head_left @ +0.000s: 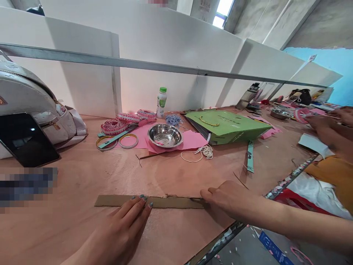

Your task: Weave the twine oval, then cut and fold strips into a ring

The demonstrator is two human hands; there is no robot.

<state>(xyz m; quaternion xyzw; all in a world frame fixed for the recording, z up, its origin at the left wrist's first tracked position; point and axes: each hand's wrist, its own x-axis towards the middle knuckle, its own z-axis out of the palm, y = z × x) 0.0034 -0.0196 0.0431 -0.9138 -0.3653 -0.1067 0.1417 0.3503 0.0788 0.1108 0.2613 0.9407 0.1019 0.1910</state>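
A narrow brown cardboard strip [173, 202] lies flat across the table in front of me. The fingers of my left hand [121, 226] are stretched out and press down on its middle. At the strip's right end, my right hand [227, 198] has its fingers closed in a pinch. A thin dark sliver [195, 199] shows at those fingertips, too small to name, and the hand covers that end. A fine dark thread or wire [171, 195] runs along the strip's far edge.
Behind the strip are a steel bowl [165, 135] on pink paper, white cord [206, 151], tape rolls [128, 141], a bottle [161, 103] and a green bag [226, 125]. A phone [29, 140] leans at left. Another person's hands [331, 125] work at right, beyond the table edge [292, 176].
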